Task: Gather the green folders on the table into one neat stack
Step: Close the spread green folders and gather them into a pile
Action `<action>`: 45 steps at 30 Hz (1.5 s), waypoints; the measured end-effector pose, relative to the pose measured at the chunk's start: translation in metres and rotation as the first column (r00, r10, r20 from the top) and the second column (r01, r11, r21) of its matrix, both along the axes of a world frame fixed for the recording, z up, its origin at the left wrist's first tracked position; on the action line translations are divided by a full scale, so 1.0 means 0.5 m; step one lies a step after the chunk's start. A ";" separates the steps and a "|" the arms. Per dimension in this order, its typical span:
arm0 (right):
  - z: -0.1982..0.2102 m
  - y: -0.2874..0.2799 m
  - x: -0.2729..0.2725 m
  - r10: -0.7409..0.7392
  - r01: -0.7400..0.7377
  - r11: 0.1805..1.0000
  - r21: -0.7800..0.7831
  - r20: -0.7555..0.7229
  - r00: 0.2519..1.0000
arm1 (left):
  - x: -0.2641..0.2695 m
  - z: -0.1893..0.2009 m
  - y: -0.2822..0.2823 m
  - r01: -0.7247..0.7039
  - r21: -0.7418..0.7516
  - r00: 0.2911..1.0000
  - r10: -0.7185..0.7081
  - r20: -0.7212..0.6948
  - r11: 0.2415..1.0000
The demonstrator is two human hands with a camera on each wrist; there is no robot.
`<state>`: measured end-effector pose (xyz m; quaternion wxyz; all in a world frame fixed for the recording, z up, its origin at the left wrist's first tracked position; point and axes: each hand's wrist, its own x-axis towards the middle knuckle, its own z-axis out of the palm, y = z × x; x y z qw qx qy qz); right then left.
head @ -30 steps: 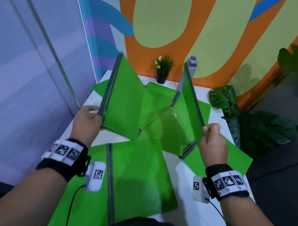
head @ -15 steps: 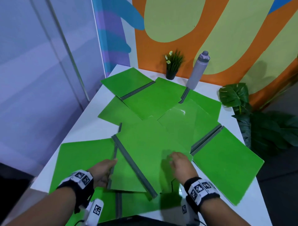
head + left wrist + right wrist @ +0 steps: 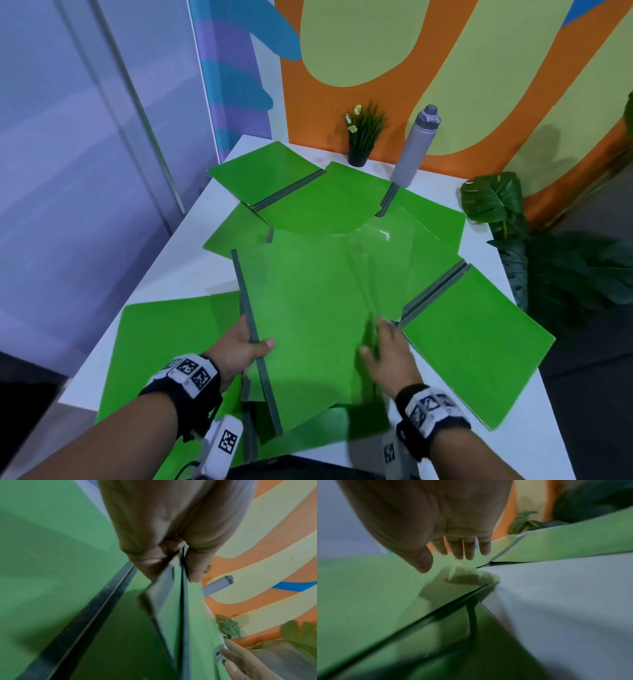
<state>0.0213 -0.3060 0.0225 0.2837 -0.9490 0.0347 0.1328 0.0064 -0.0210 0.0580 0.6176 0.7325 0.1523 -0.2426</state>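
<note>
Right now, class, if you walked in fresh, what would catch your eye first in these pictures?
The spread of green folders fanned across the white table, overlapping at all angles. Next, the left hand gripping the grey spine of the top folder near the front edge, with the right hand open on its other side. Behind, a bright orange wall backs a grey bottle and small potted plant.

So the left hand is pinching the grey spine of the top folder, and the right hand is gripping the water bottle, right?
Not quite. The left hand does pinch the top folder by its spine, but the head view shows the right hand open on that folder; the water bottle stands untouched at the table's far edge.
</note>
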 end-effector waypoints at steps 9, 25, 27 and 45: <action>0.080 -0.065 0.035 -0.444 0.447 0.741 0.500 -0.133 0.886 | 0.035 -0.017 0.007 0.043 0.614 0.989 -0.122 0.088 0.788; 0.062 -0.144 0.006 -0.584 0.625 0.616 0.480 -0.254 0.771 | 0.065 0.011 0.036 -0.014 0.838 0.981 -0.156 0.118 0.545; 0.093 -0.166 0.014 -0.606 0.619 0.585 0.524 -0.224 0.763 | 0.073 0.080 0.043 -0.165 0.792 0.947 -0.130 0.294 0.588; 0.110 -0.162 0.084 -0.513 0.539 0.423 0.729 -0.298 0.805 | 0.061 0.217 -0.054 0.048 0.117 0.732 -0.114 0.671 0.992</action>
